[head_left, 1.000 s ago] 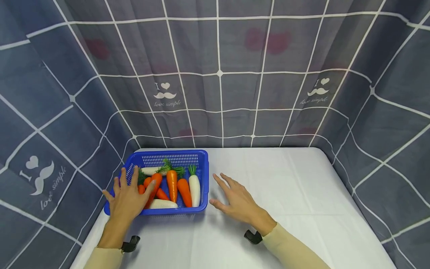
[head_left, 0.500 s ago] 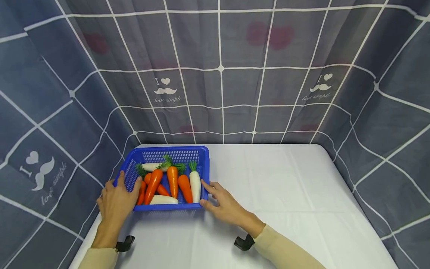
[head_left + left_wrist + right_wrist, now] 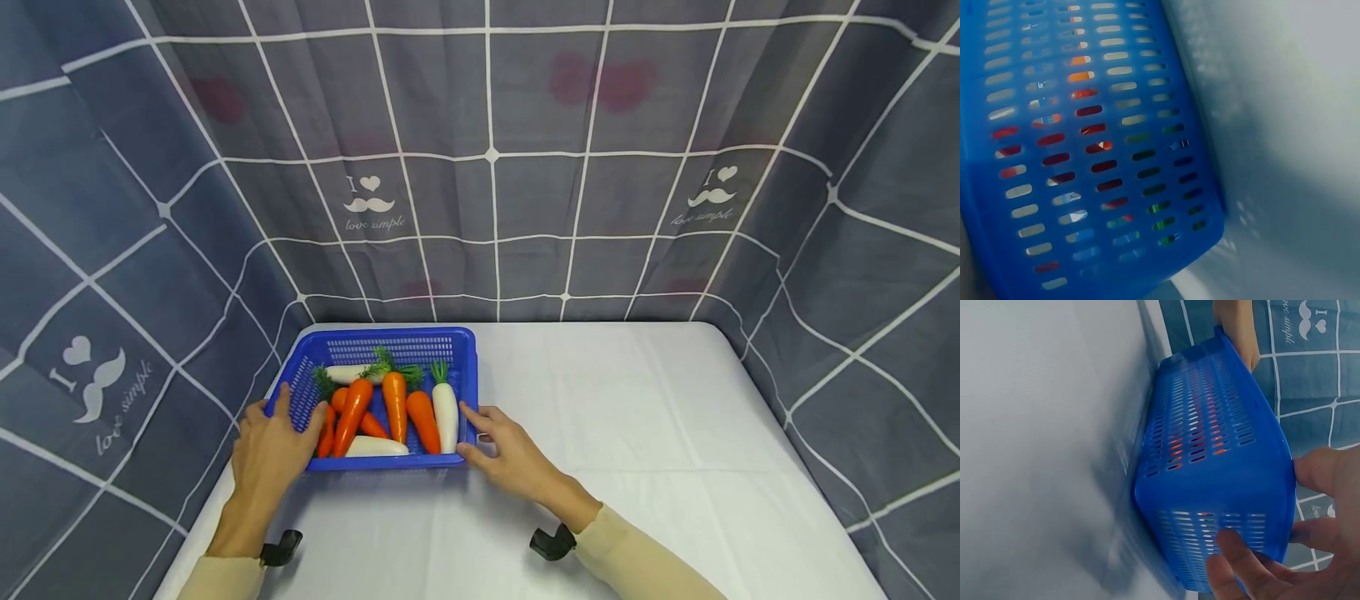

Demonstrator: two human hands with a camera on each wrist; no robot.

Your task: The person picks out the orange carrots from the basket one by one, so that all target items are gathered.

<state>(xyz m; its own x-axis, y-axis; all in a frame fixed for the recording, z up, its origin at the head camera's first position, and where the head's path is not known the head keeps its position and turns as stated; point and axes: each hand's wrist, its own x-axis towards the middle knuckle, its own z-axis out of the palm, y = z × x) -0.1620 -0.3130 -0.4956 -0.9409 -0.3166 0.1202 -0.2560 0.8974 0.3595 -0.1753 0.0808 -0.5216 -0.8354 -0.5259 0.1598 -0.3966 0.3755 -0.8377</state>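
A blue plastic basket [image 3: 375, 463] with slotted walls stands at the table's left in the head view. Inside lie several orange carrots [image 3: 395, 407], some with green tops. A white radish [image 3: 446, 417] leans at the right end, and more white radishes lie at the back and front. My left hand [image 3: 270, 454] grips the basket's left front corner, thumb over the rim. At the opposite end my right hand [image 3: 513, 458] holds the right wall. In the right wrist view, the right fingers [image 3: 1241, 559] spread along the slotted wall with the thumb at the rim.
A white cloth [image 3: 622, 442] covers the table and stretches to the right of the basket. Dark checked curtains [image 3: 540, 200] with white lines enclose the back and both sides. A black wrist camera [image 3: 552, 543] sits under the right wrist, another [image 3: 282, 548] under the left.
Both hands have come down to the basket's ends and taken hold of it. Since half a second ago the basket and both hands have shifted slightly to the right.
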